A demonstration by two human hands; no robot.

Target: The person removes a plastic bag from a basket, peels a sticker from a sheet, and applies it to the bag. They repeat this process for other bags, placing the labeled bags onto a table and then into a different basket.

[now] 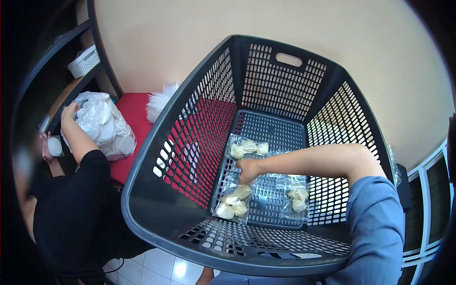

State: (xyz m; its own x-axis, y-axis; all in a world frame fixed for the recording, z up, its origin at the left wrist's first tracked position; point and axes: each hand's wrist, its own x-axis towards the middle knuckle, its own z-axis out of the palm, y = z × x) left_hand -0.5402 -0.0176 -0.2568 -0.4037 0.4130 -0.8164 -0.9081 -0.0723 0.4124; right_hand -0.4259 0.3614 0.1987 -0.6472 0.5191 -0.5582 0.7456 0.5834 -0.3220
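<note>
Clear plastic makes the skin of the near packet (pixel 232 203), which lies on the floor of the big dark basket (pixel 152 209), in the corner between the left wall and the near wall of the basket. Its long axis goes roughly from the near wall toward the far wall of the basket, a little slanted. The end with the heavy contents points to the near wall, and the flatter film points toward the far wall. The left edge of the packet is close beside the left wall of the basket; on its right, a bare strip of the perforated floor gives some room before the right packet (pixel 298 200). The far packet (pixel 248 148) lies farther toward the far wall of the basket. Inside the near packet are several rounded pieces, cream and pale yellow, pressed together, and the film is shiny and wrinkled. The right hand (pixel 248 171) reaches over the right side of the basket, with bent fingers lowered at the flatter end of the near packet; I cannot tell if they pinch the film. The left hand is out of sight. To the left of the basket, a co-worker in black has one hand (pixel 70 112) at a large clear bag (pixel 105 127) of white round pieces, and the other hand (pixel 47 147) holds a small packet (pixel 55 147). Between this bag and the basket, the red table (pixel 127 107) is seen.
</note>
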